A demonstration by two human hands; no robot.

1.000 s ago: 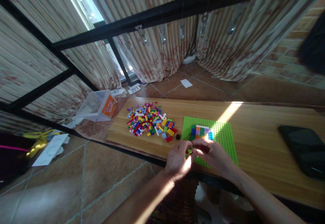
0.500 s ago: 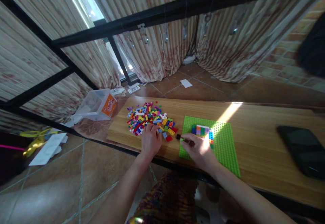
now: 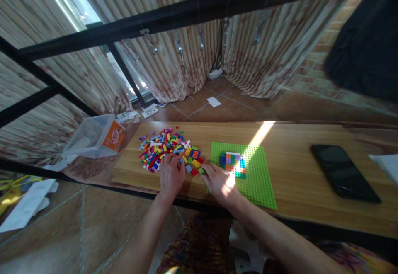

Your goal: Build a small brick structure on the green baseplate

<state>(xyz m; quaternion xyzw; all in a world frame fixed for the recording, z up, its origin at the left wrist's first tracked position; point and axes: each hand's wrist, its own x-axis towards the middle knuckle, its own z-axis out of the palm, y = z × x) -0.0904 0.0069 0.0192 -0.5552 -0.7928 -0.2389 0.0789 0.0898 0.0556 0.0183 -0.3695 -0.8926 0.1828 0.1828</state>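
Observation:
A loose pile of small coloured building bricks [image 3: 163, 143] lies on the left part of the wooden table. My left hand [image 3: 171, 175] rests at its near edge, fingers curled down among the bricks; what they hold is hidden. My right hand [image 3: 220, 183] reaches in from the right, its thumb and fingers closed at a small green brick [image 3: 201, 170]. Beside that hand is a green baseplate [image 3: 259, 187], partly under the wrist. On the plate sits a patch of joined multicoloured bricks [image 3: 232, 161]. Larger yellow, red and blue bricks [image 3: 195, 163] lie between my hands.
A black phone-like slab [image 3: 343, 172] lies on the table [image 3: 292, 149] at the right. A clear plastic box [image 3: 90, 137] with an orange label stands past the left end. A dark metal bar [image 3: 186, 13] crosses in front of the curtains.
My right hand has moved left, off the built patch and toward the loose bricks. A green brick now shows at its fingertips. The view has turned right; my left hand stays at the pile.

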